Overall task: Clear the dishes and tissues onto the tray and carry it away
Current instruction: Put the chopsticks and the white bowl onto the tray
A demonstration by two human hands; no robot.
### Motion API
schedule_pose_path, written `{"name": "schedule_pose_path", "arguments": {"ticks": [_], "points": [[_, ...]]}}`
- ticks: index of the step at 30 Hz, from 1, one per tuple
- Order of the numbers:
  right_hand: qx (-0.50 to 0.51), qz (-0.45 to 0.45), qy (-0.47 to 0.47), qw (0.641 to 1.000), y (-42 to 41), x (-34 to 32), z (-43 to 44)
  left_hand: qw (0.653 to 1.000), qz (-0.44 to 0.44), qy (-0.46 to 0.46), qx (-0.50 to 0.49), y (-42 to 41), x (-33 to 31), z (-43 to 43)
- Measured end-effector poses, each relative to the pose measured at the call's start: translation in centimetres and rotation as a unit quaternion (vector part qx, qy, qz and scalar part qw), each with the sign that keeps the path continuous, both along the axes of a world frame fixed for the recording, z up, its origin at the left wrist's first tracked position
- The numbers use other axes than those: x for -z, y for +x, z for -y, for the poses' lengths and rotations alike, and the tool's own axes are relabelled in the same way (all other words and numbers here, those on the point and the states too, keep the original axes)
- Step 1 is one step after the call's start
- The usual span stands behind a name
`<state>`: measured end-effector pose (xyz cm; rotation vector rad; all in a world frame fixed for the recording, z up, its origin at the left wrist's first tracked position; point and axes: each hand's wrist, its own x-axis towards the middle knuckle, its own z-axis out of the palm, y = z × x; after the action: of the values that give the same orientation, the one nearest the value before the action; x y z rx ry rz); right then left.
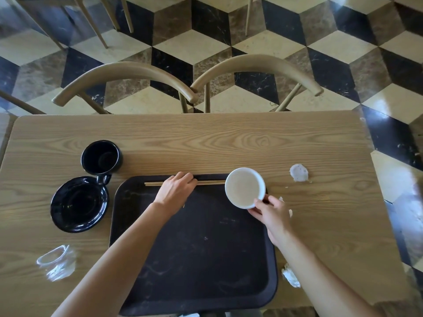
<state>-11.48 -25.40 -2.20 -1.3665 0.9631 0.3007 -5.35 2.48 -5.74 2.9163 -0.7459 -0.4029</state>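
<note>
Two hands were loading the tray (194,259): the left hand (175,191) lay curled over the chopsticks (210,182) at its far edge, though whether the fingers actually gripped them I could not tell, while the right hand (272,212) pinched the white dish (245,187) at the tray's far right corner. By my reckoning the dish needed setting down inside; the black mug (100,157), black bowl (79,204), clear glass (56,263) and crumpled tissues (298,172) lay on the table (229,143), one tissue half hidden by the right forearm

Both forearms are bare, with no sleeves in view. The left hand (175,191) and right hand (272,213) wear no gloves.
</note>
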Motion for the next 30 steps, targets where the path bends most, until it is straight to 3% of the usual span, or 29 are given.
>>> {"name": "schedule_pose_path", "arguments": {"ticks": [21, 25, 30], "points": [[-0.023, 0.002, 0.015, 1.000, -0.3, 0.7, 1.3, 0.995, 0.052, -0.006, -0.080, -1.1, 0.1, 1.0], [-0.080, 0.026, -0.084, 0.993, -0.7, -0.1, 1.9, 0.992, 0.050, -0.018, -0.113, -2.0, -0.6, 1.2], [-0.205, 0.115, -0.272, 0.933, -0.6, -2.6, 2.5, 0.972, 0.032, -0.076, -0.221, -3.9, -2.1, 0.9]]}}
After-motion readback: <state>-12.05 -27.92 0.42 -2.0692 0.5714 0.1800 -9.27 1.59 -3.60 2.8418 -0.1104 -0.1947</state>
